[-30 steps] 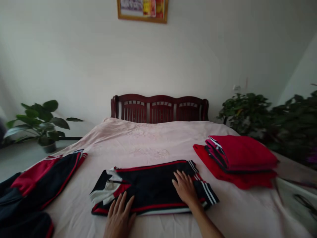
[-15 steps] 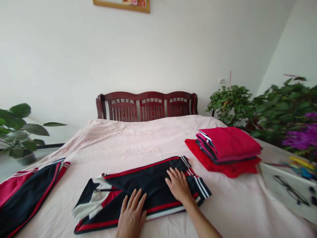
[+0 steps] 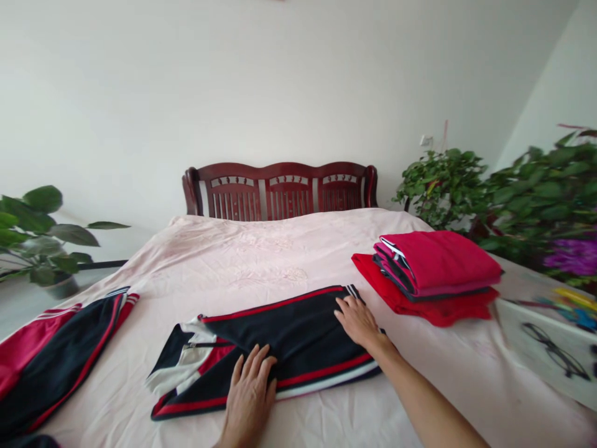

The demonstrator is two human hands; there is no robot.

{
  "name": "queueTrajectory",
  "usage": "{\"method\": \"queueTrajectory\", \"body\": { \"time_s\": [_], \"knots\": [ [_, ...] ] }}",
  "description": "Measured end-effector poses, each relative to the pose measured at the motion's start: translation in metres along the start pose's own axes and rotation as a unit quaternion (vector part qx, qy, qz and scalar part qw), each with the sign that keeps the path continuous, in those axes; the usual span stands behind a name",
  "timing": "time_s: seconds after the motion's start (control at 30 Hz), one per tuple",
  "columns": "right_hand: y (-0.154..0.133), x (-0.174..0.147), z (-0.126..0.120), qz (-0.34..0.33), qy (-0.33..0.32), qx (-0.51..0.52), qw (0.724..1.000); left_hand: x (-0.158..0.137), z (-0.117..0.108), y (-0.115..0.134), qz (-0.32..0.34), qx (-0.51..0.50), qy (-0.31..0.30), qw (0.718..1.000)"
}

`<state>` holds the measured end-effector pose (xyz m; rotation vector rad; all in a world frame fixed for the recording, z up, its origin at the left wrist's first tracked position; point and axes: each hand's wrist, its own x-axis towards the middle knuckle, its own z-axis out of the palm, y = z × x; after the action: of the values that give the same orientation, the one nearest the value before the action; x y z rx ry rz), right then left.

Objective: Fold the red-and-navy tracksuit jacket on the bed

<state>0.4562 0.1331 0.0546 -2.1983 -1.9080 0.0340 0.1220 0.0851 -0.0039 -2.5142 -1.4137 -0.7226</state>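
Observation:
A navy zip-up track jacket point(image 3: 289, 342) with red and white trim lies folded lengthwise on the bed, its collar end to the left and its striped cuffs to the right. My left hand point(image 3: 249, 392) rests flat on the middle of the jacket, fingers spread. Over at the cuff end, my right hand point(image 3: 357, 320) lies on the sleeves with its fingers slightly bent and apart. The hand and forearm hide most of the cuffs. To the left lies another navy and red garment point(image 3: 69, 367) with striped cuffs.
A stack of folded red and magenta clothes point(image 3: 438, 267) sits right of the jacket on the pink bedsheet point(image 3: 224, 261). Eyeglasses point(image 3: 555, 351) lie at the right edge. Potted plants point(image 3: 443, 186) stand beside the bed, and a wooden headboard point(image 3: 284, 193) is behind.
My right hand has moved from the sleeves' lower part up and right onto the cuffs. My left hand stays on the jacket. The view has tilted slightly downward.

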Motion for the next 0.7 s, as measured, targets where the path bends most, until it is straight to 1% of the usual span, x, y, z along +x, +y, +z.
{"method": "queueTrajectory", "body": {
  "time_s": [0.1,0.17,0.23,0.33,0.4,0.43,0.5,0.63,0.7],
  "knots": [
    [0.005,0.012,-0.003,0.029,0.011,0.035,0.999,0.001,-0.006,0.005,-0.015,-0.016,-0.005,1.0],
    [0.008,0.019,-0.006,0.065,0.016,0.068,0.995,0.002,-0.009,0.007,-0.022,-0.022,-0.011,0.999],
    [0.012,0.027,-0.009,0.123,0.029,0.099,0.987,0.003,-0.011,0.009,-0.029,-0.026,-0.018,0.999],
    [0.022,0.035,-0.011,0.22,0.053,0.128,0.966,0.004,-0.014,0.01,-0.029,-0.032,-0.028,0.999],
    [0.032,0.039,-0.012,0.262,0.05,0.148,0.952,0.005,-0.014,0.01,-0.029,-0.034,-0.029,0.999],
    [0.037,0.041,-0.012,0.273,0.041,0.164,0.947,0.005,-0.014,0.01,-0.03,-0.035,-0.027,0.999],
    [0.048,0.045,-0.012,0.272,0.018,0.206,0.94,0.004,-0.013,0.008,-0.026,-0.037,-0.022,0.999],
    [0.065,0.051,-0.013,0.223,-0.02,0.302,0.927,0.003,-0.008,0.003,-0.01,-0.042,-0.011,0.999],
    [0.069,0.052,-0.012,0.211,-0.033,0.338,0.916,0.004,-0.008,0.003,-0.011,-0.044,-0.01,0.999]
  ]
}}
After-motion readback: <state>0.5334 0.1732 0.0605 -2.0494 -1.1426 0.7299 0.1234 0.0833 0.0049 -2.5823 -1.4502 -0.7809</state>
